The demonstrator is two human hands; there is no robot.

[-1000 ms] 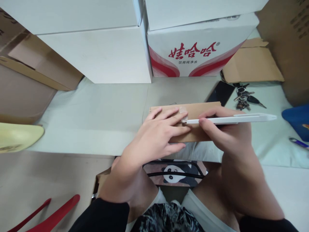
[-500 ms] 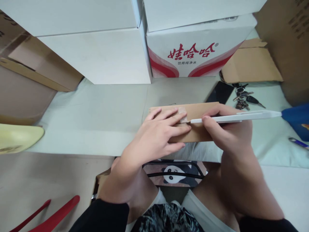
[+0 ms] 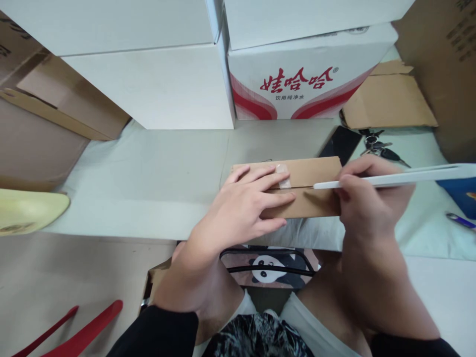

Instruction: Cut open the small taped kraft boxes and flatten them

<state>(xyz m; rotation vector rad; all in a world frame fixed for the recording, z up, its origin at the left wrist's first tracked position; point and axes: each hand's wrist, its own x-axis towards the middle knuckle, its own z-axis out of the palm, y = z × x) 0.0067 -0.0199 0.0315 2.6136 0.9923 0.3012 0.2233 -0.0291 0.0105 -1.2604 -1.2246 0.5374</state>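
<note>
The right hand (image 3: 366, 198) grips a white tool (image 3: 390, 178), its tip on the seam of the box (image 3: 316, 171), right of the tape (image 3: 283, 176). The left hand (image 3: 241, 208) lies flat on the box, fingers spread, pinning it at the table (image 3: 156, 168) edge. The flaps lie shut and the tape seems whole — the opening looks barely begun. Phone (image 3: 342, 143) and keys (image 3: 375, 146) lie just behind, cartons (image 3: 305, 74) beyond — nothing blocks the seam.

A packing or storeroom corner: stacked white cartons (image 3: 148, 84), a bottled-water case (image 3: 305, 74) and flattened cardboard (image 3: 388, 101) crowd the cloth-covered counter (image 3: 148, 168)
</note>
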